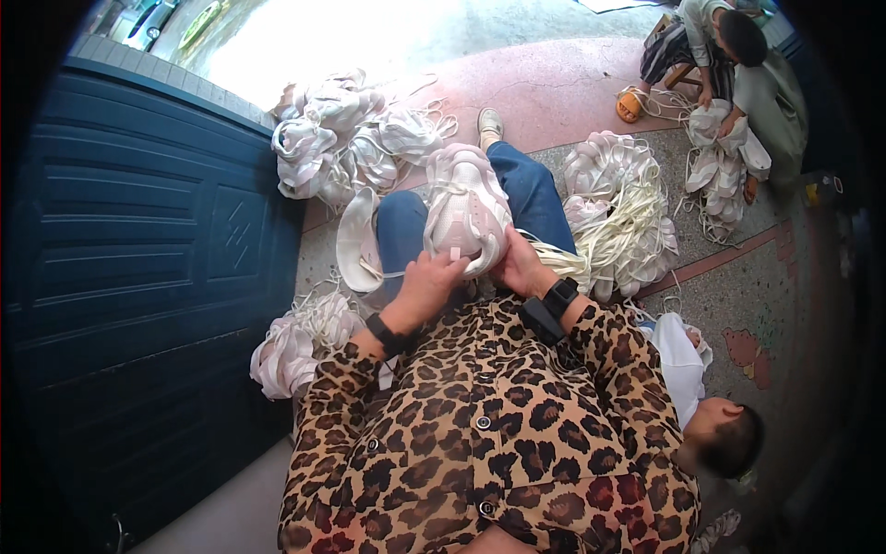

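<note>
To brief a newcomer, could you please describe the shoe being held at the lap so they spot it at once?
Find the leopard-print shirt, then the left hand and right hand beyond it. They hold a pale pink-and-white shoe above blue jeans: a single one, unlike the heaped shoes around it.

Shoe (468, 203) partly hides jeans (531, 185); patterned shirt (544, 452) cut off below.

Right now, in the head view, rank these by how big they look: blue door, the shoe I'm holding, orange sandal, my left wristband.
1. Blue door
2. Held shoe
3. Orange sandal and left wristband: too alike to rank; the sandal is also farther away.
</note>
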A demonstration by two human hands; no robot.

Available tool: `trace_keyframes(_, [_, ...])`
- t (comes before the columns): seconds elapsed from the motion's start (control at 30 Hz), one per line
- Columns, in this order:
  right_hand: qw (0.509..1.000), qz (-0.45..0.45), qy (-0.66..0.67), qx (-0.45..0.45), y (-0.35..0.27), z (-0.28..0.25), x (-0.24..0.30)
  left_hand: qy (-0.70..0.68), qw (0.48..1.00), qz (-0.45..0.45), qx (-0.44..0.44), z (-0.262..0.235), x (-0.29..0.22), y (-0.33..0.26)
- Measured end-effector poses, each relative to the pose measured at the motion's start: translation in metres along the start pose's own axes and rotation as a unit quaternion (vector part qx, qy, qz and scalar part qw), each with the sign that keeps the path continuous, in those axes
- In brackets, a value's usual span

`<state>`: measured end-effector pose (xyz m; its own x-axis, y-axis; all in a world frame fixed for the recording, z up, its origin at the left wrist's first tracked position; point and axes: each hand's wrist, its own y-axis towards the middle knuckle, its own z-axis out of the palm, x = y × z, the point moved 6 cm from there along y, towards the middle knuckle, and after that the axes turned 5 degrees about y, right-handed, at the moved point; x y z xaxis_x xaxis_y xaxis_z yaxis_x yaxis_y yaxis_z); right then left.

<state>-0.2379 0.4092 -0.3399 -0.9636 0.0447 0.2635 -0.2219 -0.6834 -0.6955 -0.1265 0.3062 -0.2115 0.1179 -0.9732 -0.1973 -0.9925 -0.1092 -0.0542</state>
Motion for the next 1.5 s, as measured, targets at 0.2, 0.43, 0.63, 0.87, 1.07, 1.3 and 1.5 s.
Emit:
trace_keyframes(0.2, [0.947,-0.092,-0.306,-0.042,-0.036,0.016,0.047,0.092,0.996,-0.011,-0.004,0.037,-0.012,0.011])
trace_keyframes(0.43, [0.816,-0.22,-0.53,-0.07,-0.014,0.019,0.053,0.047,0.999,0.025,0.006,0.061,-0.003,0.023])
trace_keyframes(0.63, [0.643,-0.195,-0.734,-0.095,0.012,0.03,0.059,0.028,0.994,0.063,0.089,0.078,0.015,0.03])
trace_keyframes(0.87, [0.566,-0.153,-0.806,-0.083,0.005,0.06,0.067,-0.02,0.991,0.097,0.09,0.074,0.03,0.045])
trace_keyframes(1.07, [0.513,-0.204,-0.832,-0.063,0.007,0.104,0.081,0.023,0.992,0.076,0.094,0.084,0.028,0.043])
trace_keyframes(1.3, [0.522,-0.42,-0.742,-0.029,0.058,0.146,0.102,-0.045,0.99,0.104,-0.085,0.011,0.058,0.045])
trace_keyframes(1.5, [0.528,-0.355,-0.771,0.005,0.085,0.142,0.101,-0.011,0.989,-0.093,-0.11,0.011,0.145,0.103])
